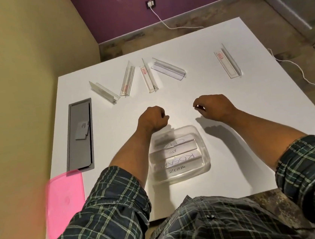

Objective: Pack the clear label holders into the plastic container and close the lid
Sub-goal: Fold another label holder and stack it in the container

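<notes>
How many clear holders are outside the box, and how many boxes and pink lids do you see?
Clear label holders outside the box: 5
Plastic container: 1
Pink lid: 1
Total: 7

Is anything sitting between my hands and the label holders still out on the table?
Nothing visible. Only bare white table lies between the left hand, the right hand and the five label holders. The clear container is open, its pink lid off at the table's left edge.

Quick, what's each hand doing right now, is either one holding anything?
Left hand: closed, fingers curled into a fist, holding nothing.
Right hand: open, fingers loosely curled, holding nothing.
</notes>
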The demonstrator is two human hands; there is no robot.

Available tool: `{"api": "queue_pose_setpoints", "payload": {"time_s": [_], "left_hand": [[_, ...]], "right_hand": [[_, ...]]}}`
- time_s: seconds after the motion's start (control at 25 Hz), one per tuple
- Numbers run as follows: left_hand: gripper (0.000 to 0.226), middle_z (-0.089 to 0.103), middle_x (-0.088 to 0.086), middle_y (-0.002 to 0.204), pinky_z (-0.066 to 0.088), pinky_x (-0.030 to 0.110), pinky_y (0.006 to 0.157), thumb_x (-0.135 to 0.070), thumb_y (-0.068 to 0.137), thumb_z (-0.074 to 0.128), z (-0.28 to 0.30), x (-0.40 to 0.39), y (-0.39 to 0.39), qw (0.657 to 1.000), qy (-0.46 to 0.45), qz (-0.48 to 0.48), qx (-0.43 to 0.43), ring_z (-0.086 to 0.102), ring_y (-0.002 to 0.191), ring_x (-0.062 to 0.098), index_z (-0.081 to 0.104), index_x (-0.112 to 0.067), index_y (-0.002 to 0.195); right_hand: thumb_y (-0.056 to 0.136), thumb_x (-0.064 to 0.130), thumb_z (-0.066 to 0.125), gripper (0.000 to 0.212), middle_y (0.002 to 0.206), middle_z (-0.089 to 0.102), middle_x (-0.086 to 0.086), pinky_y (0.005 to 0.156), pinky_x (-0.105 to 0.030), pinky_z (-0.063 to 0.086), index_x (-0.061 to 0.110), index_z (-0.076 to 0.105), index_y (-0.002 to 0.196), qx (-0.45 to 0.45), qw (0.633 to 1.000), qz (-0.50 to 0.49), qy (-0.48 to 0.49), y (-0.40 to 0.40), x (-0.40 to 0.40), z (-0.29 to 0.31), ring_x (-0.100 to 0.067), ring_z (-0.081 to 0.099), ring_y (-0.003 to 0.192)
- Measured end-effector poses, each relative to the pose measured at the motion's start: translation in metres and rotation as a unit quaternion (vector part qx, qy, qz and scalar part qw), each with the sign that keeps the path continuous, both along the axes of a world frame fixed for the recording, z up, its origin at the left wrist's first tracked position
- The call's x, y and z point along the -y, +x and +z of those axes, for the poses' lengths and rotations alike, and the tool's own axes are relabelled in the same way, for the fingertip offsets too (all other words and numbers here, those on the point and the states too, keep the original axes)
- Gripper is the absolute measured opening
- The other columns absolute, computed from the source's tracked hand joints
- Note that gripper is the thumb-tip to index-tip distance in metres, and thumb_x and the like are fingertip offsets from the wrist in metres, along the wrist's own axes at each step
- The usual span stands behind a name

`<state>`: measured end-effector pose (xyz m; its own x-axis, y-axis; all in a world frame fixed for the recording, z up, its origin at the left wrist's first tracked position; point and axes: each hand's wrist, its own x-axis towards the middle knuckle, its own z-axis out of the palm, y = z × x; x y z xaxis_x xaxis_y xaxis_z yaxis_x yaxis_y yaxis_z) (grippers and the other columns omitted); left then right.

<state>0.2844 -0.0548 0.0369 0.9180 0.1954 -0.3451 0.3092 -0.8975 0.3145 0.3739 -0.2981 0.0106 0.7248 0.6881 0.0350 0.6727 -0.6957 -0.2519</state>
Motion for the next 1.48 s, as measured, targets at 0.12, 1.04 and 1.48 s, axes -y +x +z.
{"api": "queue_pose_setpoints", "payload": {"time_s": [0.12,1.04,1.48], "left_hand": [[0.023,0.074,0.005,0.095,0.055,0.034,0.077,-0.033,0.089,0.057,0.003,0.017,0.034,0.999,0.006,-0.035,0.019,0.066,0.091,0.027,0.071,-0.015,0.091],[0.063,0.046,0.005,0.152,0.040,0.041,0.111,-0.031,0.092,0.057,-0.083,0.184,0.243,0.979,-0.145,-0.112,-0.089,0.044,0.139,0.028,0.038,-0.014,0.149],[0.042,0.063,0.002,0.137,0.041,0.025,0.094,-0.028,0.095,0.048,-0.100,0.198,0.264,0.950,-0.311,0.008,-0.021,0.058,0.125,0.025,0.056,-0.023,0.137]], "right_hand": [[0.097,0.032,0.057,0.016,0.097,0.075,0.002,0.069,-0.031,0.046,0.029,0.067,0.109,-0.013,0.997,-0.059,-0.049,0.028,0.013,0.000,-0.026,0.068,0.088],[0.089,0.043,0.066,0.067,0.165,0.014,-0.010,0.102,-0.046,0.046,0.018,0.039,0.146,-0.159,0.945,-0.238,-0.160,0.189,0.104,-0.071,-0.036,0.041,0.137],[0.096,0.048,0.057,0.084,0.168,0.015,-0.001,0.115,-0.043,0.037,0.018,0.014,0.160,-0.163,0.951,-0.256,-0.062,0.186,0.102,-0.099,-0.028,0.033,0.146]]}}
